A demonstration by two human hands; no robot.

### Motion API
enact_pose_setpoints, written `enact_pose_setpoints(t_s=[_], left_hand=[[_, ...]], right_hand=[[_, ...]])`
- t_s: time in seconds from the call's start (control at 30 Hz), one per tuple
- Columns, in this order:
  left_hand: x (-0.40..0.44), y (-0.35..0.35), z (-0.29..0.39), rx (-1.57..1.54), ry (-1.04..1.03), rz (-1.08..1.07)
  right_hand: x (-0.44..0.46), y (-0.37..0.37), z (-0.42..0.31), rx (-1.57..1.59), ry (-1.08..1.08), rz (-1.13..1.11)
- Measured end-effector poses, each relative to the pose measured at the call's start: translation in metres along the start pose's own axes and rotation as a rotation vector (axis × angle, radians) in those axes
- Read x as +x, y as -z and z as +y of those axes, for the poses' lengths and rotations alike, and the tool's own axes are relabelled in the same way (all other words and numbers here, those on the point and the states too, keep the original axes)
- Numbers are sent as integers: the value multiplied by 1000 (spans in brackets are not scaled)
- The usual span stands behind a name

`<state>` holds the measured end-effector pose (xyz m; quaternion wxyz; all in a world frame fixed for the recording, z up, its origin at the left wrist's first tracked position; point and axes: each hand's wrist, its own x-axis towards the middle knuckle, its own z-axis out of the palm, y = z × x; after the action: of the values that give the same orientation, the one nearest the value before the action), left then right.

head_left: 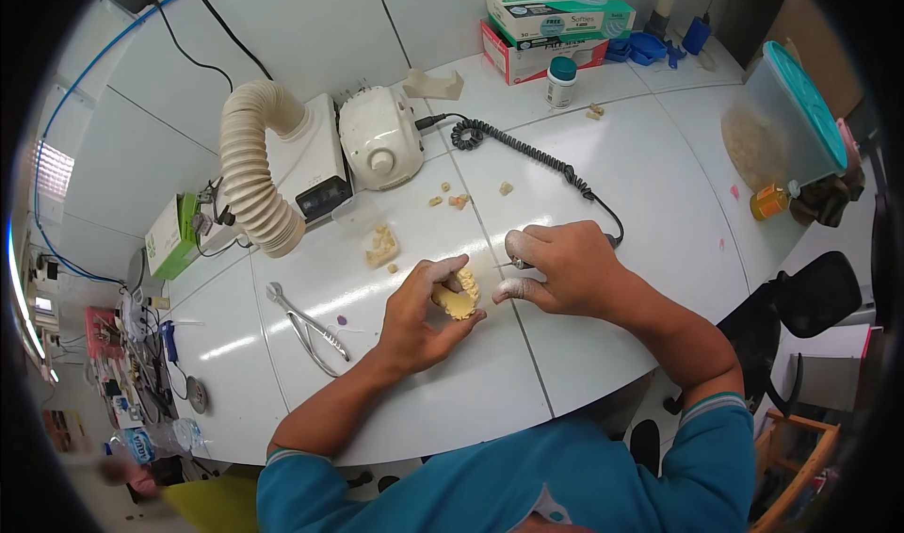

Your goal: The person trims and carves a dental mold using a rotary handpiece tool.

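Observation:
My left hand [412, 314] is closed around a yellow dental cast [456, 301], with the thumb and fingers at its edges and the row of teeth showing. Just to its right, my right hand [573, 271] grips a dental handpiece [519, 263]. The metal front of the handpiece and its thin bit point left toward the cast, with a small gap between them. Most of its body is hidden in my fist. White dust coats the fingertips of both hands. A coiled black cord [527, 147] runs from behind my right hand to a white control box [379, 142].
A ribbed suction hose [252, 170] opens left of the box. Pliers [306, 326] lie near my left forearm. Small tooth-coloured pieces [459, 201] and a clear container [381, 247] sit beyond my hands. Boxes [556, 10], a white bottle [560, 83] and a teal-lidded tub [786, 109] stand farther back.

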<state>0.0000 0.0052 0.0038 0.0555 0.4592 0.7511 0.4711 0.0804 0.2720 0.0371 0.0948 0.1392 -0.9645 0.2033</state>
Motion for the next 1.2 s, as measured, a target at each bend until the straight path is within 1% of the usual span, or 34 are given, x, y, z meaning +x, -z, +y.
enact_pose_setpoints(t_s=[0.1,0.2,0.33,0.63,0.73,0.83,1.2], left_hand=[[-3,-3,-5,-46,8,18],[-4,-3,-9,-99,11,21],[-5,3,-12,-150,28,-65],[-5,2,-10,-312,41,-104],[-1,12,-5,-186,16,-169],[0,8,-6,-182,-51,-124],[3,11,-1,-201,-62,-188]], right_hand=[[-1,-2,-3,-8,9,-46],[-1,-4,-4,-1,21,-39],[-1,-4,-6,3,41,-36],[-2,-7,-11,-2,124,3],[-2,-8,-12,2,146,24],[-2,-9,-13,13,162,46],[-2,-11,-12,-18,172,70]])
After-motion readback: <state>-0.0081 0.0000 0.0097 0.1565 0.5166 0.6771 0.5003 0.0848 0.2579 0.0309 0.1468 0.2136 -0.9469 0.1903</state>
